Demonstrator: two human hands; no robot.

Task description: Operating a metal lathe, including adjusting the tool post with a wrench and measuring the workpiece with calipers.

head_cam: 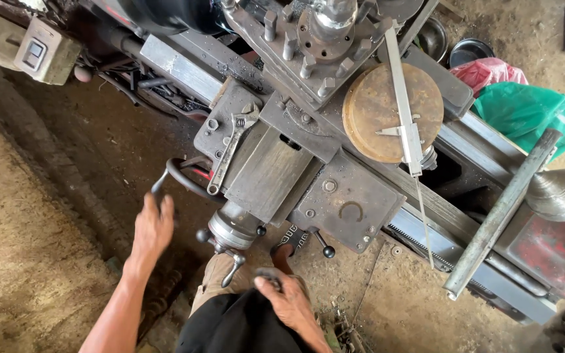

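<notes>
- Nearest to me: my right hand (290,297), low in frame over my dark trousers (243,327), fingers curled round a small dark knob (266,273). Grip looks clamped on it; the knob is mostly hidden under the fingers.
- Just up and left of that hand: the cross-slide handwheel (233,229) with its crank handle (232,268) hanging down. Right hand sits beside it, not touching.
- My left hand (153,225) is up at the big black handwheel (181,178) on the lathe's apron. Fingers wrapped over the lower-left part of the rim, closed on it. Hand is blurred, so I can't tell how tight.
- So the wheel rim lies inside the left grip; the rest of the wheel arcs up and right from the hand toward the carriage (269,167).
- An adjustable wrench (230,147) lies on the carriage top, jaw end up, handle end pointing down toward the black handwheel, clear of both hands.
- A ball-ended lever (325,247) sticks out of the apron, right of my right hand, apart from it.
- Further up: a rusty round disc (387,111) with a vernier caliper (403,111) laid across it.
- Right side: a grey steel bar (501,212) leaning on the bed, a green plastic bag (524,114) and a red one (488,70) behind it.
- Dirt floor (27,261) on the left.
</notes>
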